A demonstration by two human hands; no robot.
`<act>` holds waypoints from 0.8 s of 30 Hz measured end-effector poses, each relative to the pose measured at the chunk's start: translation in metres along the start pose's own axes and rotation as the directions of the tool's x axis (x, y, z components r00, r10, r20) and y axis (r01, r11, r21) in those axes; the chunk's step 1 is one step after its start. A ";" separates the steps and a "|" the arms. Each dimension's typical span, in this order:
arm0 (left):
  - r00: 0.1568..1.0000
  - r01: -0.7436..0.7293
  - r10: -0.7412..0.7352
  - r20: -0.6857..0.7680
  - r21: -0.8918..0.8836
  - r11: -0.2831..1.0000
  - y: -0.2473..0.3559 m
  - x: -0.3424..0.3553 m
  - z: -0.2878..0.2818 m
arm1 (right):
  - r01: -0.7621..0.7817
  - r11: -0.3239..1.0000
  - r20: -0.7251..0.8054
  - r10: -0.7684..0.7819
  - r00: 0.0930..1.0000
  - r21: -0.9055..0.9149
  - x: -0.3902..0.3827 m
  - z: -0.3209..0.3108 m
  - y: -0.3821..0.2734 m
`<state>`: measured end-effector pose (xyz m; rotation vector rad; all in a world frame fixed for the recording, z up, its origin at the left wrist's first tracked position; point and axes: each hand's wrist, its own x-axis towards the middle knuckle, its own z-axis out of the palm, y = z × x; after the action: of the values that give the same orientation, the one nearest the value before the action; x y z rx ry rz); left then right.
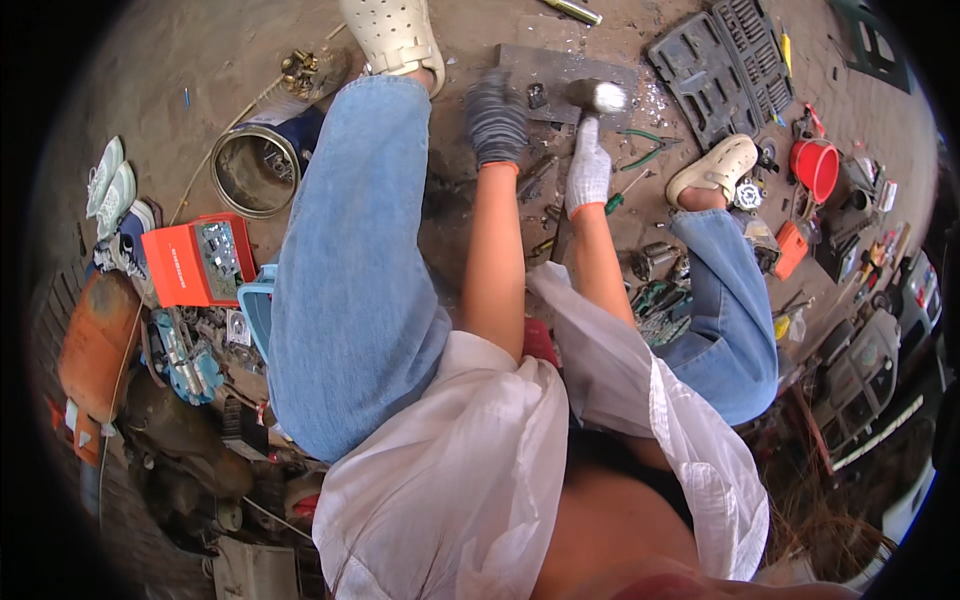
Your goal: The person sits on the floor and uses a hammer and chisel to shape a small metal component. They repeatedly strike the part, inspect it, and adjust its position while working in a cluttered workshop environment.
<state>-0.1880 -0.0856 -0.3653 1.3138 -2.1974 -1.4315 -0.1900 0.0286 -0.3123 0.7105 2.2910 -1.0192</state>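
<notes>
Head view: my right hand (587,170) fingers clamped on hammer (596,97), left hand (495,120) fingers curled on metal plate (560,70).

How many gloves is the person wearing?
2: a dark grey glove on the left hand, pressed down on the metal plate, and a white glove on the right hand, gripping a hammer.
</notes>
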 end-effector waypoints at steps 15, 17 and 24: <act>0.984 0.076 -0.140 -0.114 -0.442 0.894 0.000 -0.014 0.003 | 0.719 0.449 -0.081 -0.871 0.484 -0.531 -0.030 -0.036 -0.023; 0.972 0.038 -0.130 -0.197 -0.412 0.910 -0.014 -0.004 0.001 | 0.091 0.990 0.072 -0.084 0.994 -0.109 -0.007 0.003 -0.008; 0.970 0.131 -0.219 -0.110 -0.523 0.842 -0.023 -0.005 0.010 | 0.137 0.988 0.052 -0.134 0.990 -0.073 0.003 0.010 0.017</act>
<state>-0.1781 -0.0788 -0.3881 1.3900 -1.4655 -1.7413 -0.1788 0.0312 -0.3289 0.5003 2.3496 -0.9919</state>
